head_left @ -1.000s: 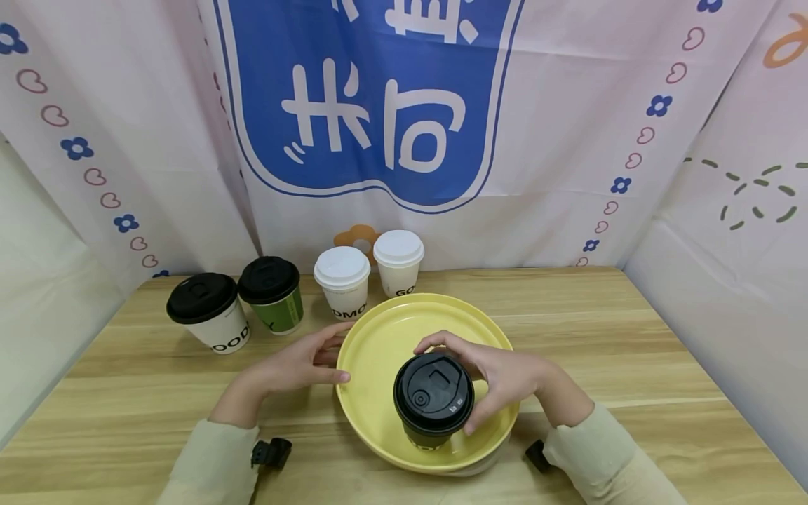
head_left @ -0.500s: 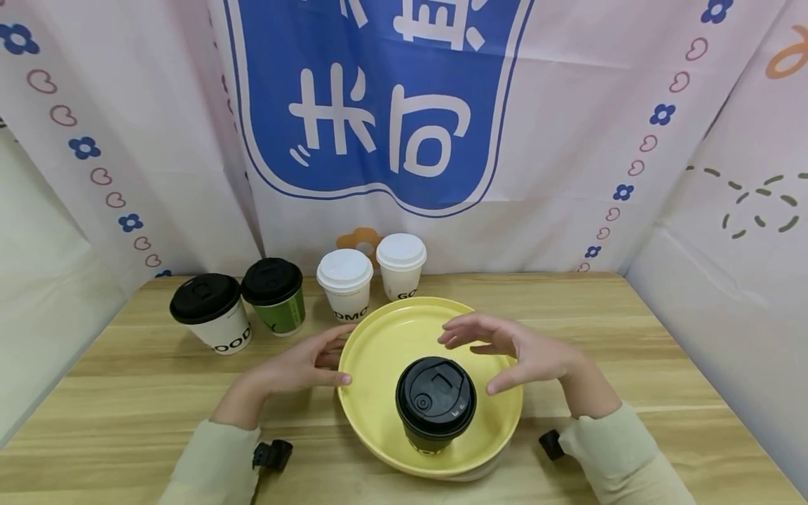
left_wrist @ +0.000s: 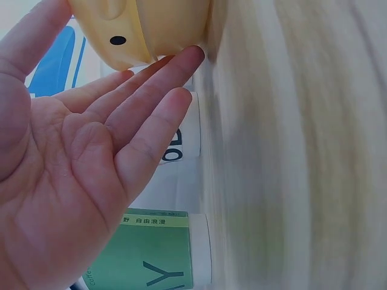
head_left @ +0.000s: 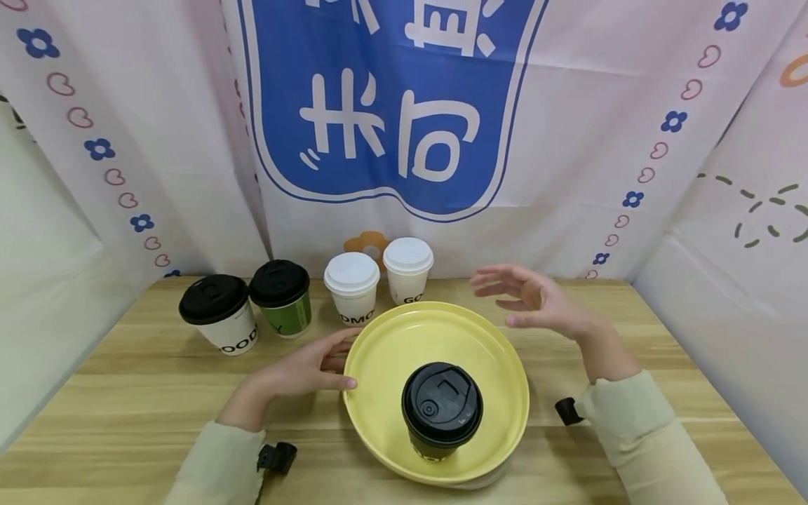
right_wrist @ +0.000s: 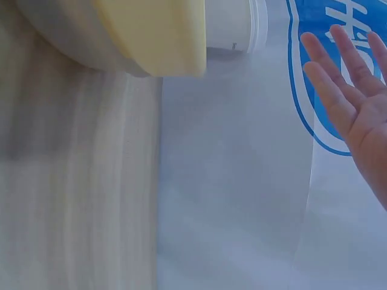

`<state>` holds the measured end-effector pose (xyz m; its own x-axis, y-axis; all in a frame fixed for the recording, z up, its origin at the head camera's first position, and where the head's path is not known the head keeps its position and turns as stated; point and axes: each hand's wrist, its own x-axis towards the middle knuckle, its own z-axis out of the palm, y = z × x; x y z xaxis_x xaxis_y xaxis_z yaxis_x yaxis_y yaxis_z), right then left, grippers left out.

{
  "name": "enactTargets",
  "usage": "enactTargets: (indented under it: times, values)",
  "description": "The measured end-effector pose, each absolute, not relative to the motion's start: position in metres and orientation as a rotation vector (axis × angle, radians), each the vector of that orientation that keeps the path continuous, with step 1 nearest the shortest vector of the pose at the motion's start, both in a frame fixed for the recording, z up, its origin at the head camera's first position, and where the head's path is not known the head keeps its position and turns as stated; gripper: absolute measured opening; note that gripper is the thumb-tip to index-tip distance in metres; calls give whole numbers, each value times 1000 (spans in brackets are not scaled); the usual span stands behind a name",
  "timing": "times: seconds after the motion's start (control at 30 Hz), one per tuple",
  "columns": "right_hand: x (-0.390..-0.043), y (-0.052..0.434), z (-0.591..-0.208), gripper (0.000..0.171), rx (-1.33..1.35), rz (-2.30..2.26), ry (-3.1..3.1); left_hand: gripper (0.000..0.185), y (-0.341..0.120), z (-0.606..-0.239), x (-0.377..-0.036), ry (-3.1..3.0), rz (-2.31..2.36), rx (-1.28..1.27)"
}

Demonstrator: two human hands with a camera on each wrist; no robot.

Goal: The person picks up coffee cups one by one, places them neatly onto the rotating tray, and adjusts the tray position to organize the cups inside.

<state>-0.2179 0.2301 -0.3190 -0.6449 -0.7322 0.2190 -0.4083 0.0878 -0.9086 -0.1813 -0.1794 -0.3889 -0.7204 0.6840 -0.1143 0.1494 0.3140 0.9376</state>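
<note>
Meanwhile the black-lidded cup [head_left: 441, 410] stood upright on the near part of the yellow plate [head_left: 404, 337], touched by neither hand. The left hand [head_left: 303, 368] rested flat on the table [head_left: 663, 393], fingers straight, fingertips against the plate's left rim. The right hand [head_left: 536, 298] hovered spread and empty above the plate's far right edge.

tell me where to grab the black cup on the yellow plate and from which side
Probably round its side wall just under the lid, from the right. The black cup stands upright near the front of the yellow plate; the right hand is free, while the left hand touches the plate's left rim.
</note>
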Motion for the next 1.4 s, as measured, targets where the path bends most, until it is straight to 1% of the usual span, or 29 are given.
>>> enactTargets:
  times: [0.23,0.53,0.7,0.9,1.07,1.4]
  values:
    - [-253,225,-300,66,-1026,-1578,2188,87,-180,-390,-182,2094,1409,734]
    - [-293,193,-287,67,-851,-1607,2216,87,-181,-390,-182,2091,1414,724]
    - [-308,175,-295,66,-705,-1672,2174,87,-181,-389,-183,2095,1415,720]
    - [-320,151,-309,70,-586,-1676,2207,87,-182,-389,-182,2112,1408,717]
    - [-323,136,-321,78,-571,-1587,2267,89,-180,-389,-180,2087,1420,718]
    - [-327,123,-340,92,-599,-1460,2369,88,-180,-390,-179,2095,1409,717]
